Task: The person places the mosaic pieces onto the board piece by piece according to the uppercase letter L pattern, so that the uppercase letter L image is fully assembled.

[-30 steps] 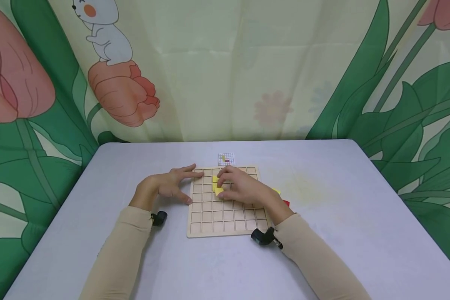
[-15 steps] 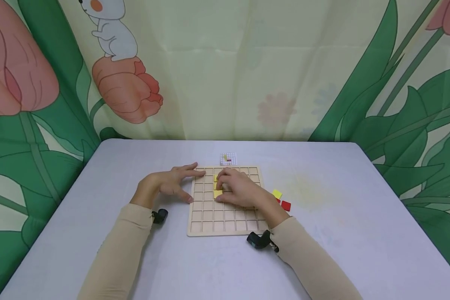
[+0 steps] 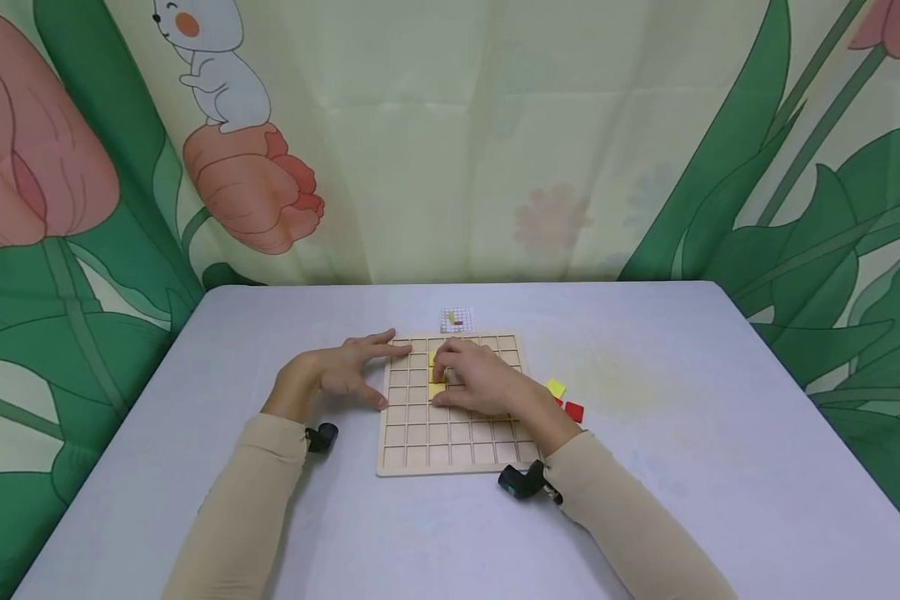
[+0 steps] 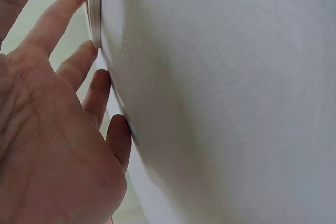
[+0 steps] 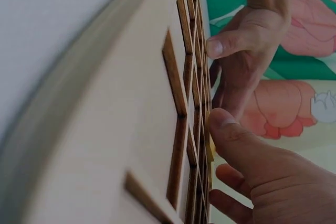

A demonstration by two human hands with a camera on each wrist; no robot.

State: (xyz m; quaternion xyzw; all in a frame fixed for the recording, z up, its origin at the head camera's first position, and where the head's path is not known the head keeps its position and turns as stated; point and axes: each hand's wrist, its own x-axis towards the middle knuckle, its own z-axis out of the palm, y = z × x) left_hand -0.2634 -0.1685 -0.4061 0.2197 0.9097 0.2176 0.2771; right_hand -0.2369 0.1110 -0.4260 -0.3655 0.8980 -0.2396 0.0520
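A wooden grid board (image 3: 427,457) lies on the white table. My left hand (image 3: 337,368) rests at its left side with fingers spread, index fingertip on the upper left corner area and thumb at the left edge. Over the board, my right hand (image 3: 482,380) pinches a square yellow tile (image 3: 437,392) between thumb and fingertips, low in a cell of the third row. More yellow (image 3: 431,360) shows in the cells directly above, partly covered by the fingers. The right wrist view catches the thumb (image 5: 231,129) beside a thin yellow edge (image 5: 211,150).
Right of the board lie a yellow tile (image 3: 556,388) and a red tile (image 3: 573,412), with another red piece partly hidden by the right wrist. Behind the board is a small printed grid card (image 3: 456,319) with yellow and red marks. A patterned curtain (image 3: 450,167) hangs behind the table.
The yellow tile in my right hand, tilted a second ago, now lies flat in line with the yellow cells above. The right hand has shifted slightly; the left hand stays put.
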